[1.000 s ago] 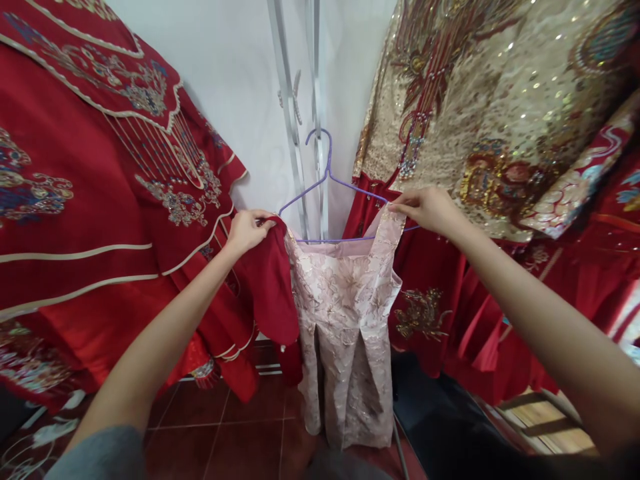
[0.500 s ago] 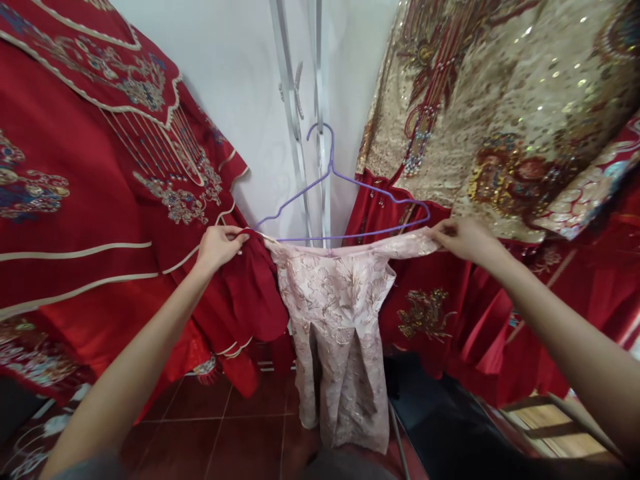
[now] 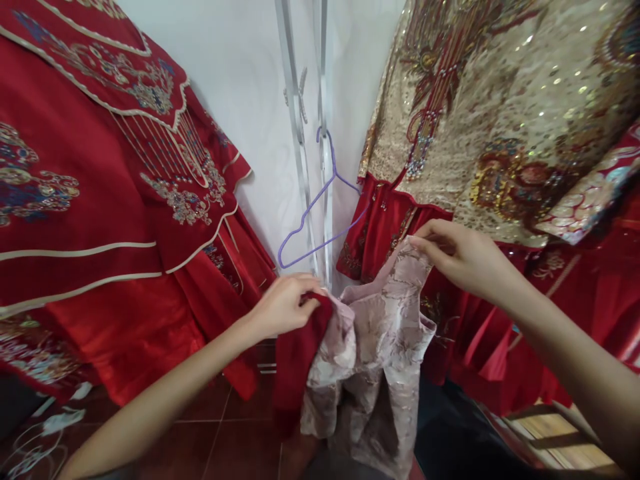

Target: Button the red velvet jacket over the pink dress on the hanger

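Note:
A pale pink dress [image 3: 395, 333] with a floral weave hangs between my two hands. My left hand [image 3: 287, 307] is closed on one top corner of it, where a piece of dark red cloth [image 3: 300, 360] hangs too. The other top corner is pinched by my right hand [image 3: 453, 250], held higher than the left. Behind and above the dress, a purple hanger [image 3: 293, 250] hangs by its hook on a metal upright, tilted and with nothing on it. Whether the red cloth is joined to the dress I cannot tell.
Red embroidered garments [image 3: 115, 200] hang at the left. A gold sequinned garment [image 3: 480, 120] and red skirts [image 3: 480, 313] hang at the right. Metal uprights [image 3: 300, 133] stand against the white wall. White cables [image 3: 40, 440] lie low at the left, on or near the red tiled floor [image 3: 200, 447].
My left hand has moved right and down, bringing the dress's top corners closer together. The hanger now swings tilted, apart from the dress. My right hand has barely moved.

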`<state>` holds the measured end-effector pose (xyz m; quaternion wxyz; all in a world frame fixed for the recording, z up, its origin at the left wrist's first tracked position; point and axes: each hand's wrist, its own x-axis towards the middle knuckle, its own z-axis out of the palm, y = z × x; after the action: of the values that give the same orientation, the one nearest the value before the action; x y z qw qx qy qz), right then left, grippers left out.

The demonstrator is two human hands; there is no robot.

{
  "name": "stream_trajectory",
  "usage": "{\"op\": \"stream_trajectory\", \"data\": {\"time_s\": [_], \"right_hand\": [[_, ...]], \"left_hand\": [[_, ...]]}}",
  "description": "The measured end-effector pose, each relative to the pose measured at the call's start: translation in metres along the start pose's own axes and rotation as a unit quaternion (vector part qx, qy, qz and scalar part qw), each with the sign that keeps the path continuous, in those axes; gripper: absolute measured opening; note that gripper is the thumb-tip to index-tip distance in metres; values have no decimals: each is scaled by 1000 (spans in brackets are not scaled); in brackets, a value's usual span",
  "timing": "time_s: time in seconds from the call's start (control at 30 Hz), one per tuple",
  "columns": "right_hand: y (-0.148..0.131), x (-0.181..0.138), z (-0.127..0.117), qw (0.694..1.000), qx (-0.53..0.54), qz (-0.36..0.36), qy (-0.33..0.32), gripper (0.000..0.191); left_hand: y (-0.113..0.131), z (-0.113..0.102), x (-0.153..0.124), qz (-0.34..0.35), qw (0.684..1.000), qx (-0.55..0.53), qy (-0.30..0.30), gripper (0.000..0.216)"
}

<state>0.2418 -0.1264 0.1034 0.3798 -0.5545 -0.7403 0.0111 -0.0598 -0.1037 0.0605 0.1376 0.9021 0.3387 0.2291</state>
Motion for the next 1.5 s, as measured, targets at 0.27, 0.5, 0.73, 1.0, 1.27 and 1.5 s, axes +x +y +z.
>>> {"op": "stream_trajectory", "data": {"time_s": [0.27,0.5,0.73,1.0,1.27,1.5], "right_hand": [[-15,8,-14,996,-14,-8,88,22],[5,5,-28,986,-30,32,162,18],[33,9,-46,965,-59,56,248,18],[50,14,-60,934,-149,110,307,6],[40,12,-57,938,-122,106,306,8],[28,40,-49,946,-126,47,294,7]], "left_hand": [[23,30,64,166,985,13,33,18],[-29,19,94,75,995,53,50,18],[-64,-11,70,51,997,20,-58,17],[-76,-53,40,54,993,-25,-103,20],[-70,-52,39,48,991,-6,-125,15],[-70,-40,44,74,985,-14,-157,15]]}}
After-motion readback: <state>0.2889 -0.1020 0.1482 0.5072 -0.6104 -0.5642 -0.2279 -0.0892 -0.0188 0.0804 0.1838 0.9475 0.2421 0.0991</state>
